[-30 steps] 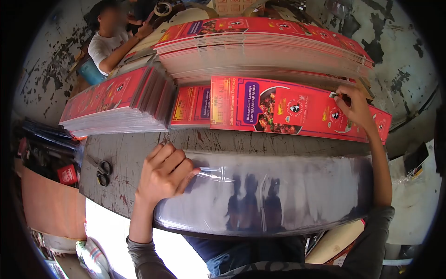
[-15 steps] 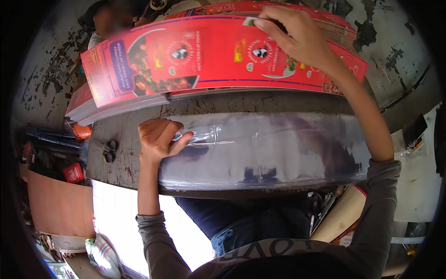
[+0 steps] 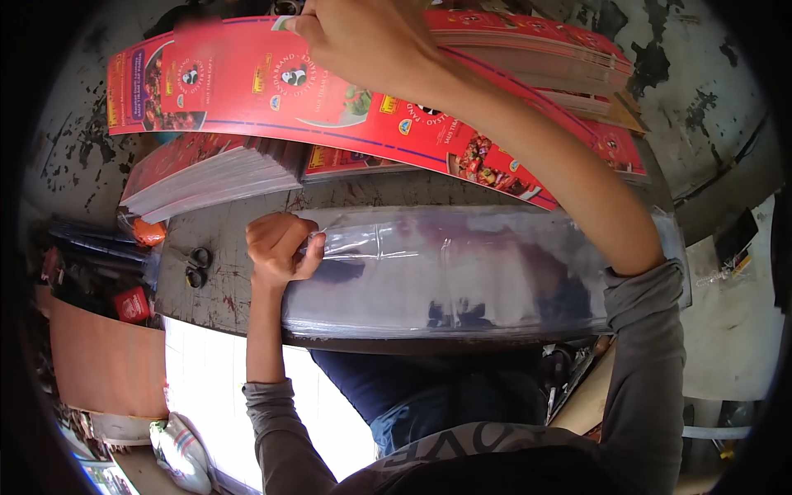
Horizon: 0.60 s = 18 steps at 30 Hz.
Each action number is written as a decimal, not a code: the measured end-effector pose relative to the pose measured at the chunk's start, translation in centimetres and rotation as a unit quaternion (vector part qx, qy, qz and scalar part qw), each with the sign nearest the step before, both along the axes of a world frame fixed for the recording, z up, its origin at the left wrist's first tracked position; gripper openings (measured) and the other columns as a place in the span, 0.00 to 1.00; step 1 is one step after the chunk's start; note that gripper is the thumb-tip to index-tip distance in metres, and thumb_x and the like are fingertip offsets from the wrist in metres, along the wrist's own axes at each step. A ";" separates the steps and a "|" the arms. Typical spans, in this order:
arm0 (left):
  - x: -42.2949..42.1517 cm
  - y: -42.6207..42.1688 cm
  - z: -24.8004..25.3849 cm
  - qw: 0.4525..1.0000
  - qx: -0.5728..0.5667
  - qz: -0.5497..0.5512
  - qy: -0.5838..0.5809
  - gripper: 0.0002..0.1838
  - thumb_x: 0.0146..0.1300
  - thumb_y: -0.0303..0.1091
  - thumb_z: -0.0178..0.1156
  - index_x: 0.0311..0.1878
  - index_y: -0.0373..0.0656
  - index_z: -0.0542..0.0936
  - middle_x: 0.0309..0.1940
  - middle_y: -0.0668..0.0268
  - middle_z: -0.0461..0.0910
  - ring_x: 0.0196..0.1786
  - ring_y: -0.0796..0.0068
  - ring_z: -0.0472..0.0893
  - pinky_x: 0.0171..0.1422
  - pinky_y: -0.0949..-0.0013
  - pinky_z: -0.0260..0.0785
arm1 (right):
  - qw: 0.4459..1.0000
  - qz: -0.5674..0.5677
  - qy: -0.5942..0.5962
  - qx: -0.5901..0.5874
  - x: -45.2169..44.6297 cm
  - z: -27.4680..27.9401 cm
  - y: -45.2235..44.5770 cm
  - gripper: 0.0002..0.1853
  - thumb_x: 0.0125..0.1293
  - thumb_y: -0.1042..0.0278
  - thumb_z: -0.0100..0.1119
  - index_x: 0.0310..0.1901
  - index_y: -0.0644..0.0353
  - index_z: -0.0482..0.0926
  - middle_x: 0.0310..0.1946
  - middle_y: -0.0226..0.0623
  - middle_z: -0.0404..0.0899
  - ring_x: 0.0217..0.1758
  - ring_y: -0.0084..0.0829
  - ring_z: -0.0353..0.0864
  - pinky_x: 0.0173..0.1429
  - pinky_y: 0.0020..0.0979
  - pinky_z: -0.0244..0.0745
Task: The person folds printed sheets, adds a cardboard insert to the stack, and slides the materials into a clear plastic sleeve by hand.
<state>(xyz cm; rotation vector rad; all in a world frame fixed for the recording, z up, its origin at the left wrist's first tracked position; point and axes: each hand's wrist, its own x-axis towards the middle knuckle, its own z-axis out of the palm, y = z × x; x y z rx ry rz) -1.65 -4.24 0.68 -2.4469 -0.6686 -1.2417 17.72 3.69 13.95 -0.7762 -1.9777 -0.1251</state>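
Note:
In the head view my right hand [image 3: 367, 45] pinches the upper edge of a long red printed sheet [image 3: 239, 74] with panda logos and food pictures. The sheet is raised and slants down to the right under my right forearm. My left hand [image 3: 285, 247] is closed at the left end of the top clear plastic sleeve [image 3: 355, 239], with a fold of the film between thumb and fingers. That sleeve lies on a thick stack of clear plastic sleeves [image 3: 511, 280] at the table's near edge.
Stacks of red printed sheets [image 3: 223, 177] stand at the table's left, with another stack [image 3: 536, 62] at the back right. Black-handled scissors [image 3: 196, 266] lie left of my left hand. An orange bundle [image 3: 148, 233] sits by the table's left edge.
My right hand has moved left with the red sheet, whose right end now tilts down toward the plastic stack. My left hand has barely moved; its thumb is closer to the fingers.

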 end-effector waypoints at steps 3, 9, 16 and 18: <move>-0.1 -0.1 0.0 1.000 0.005 0.002 -0.001 0.11 0.49 0.31 0.59 0.15 0.42 0.72 0.10 0.67 0.68 0.12 0.70 0.68 0.18 0.71 0.60 | 1.000 -0.013 0.008 -0.026 0.0 -0.5 0.0 0.11 0.55 0.70 0.53 0.19 0.67 0.77 0.14 0.52 0.73 0.18 0.43 0.77 0.24 0.41 0.72; -0.1 -0.1 0.0 1.000 0.001 -0.004 -0.018 0.11 0.48 0.30 0.58 0.14 0.42 0.71 0.10 0.66 0.67 0.11 0.70 0.67 0.17 0.71 0.58 | 0.995 -0.017 -0.047 -0.086 0.7 -2.8 -1.0 0.15 0.54 0.66 0.54 0.15 0.66 0.75 0.11 0.49 0.72 0.18 0.46 0.77 0.27 0.43 0.73; -0.1 -0.4 0.4 0.998 0.010 0.069 -0.001 0.10 0.47 0.27 0.58 0.15 0.43 0.70 0.10 0.67 0.67 0.12 0.70 0.67 0.19 0.70 0.58 | 0.984 0.005 -0.026 -0.178 6.5 -6.9 -2.0 0.13 0.60 0.64 0.55 0.27 0.67 0.78 0.12 0.41 0.70 0.13 0.30 0.67 0.23 0.33 0.62; 0.1 -0.6 0.7 0.995 -0.005 0.099 -0.003 0.10 0.47 0.28 0.60 0.16 0.44 0.70 0.12 0.68 0.69 0.14 0.70 0.68 0.21 0.70 0.58 | 0.979 0.002 -0.047 -0.198 9.3 -7.6 -2.9 0.13 0.60 0.65 0.56 0.28 0.67 0.78 0.12 0.39 0.70 0.14 0.26 0.65 0.22 0.30 0.61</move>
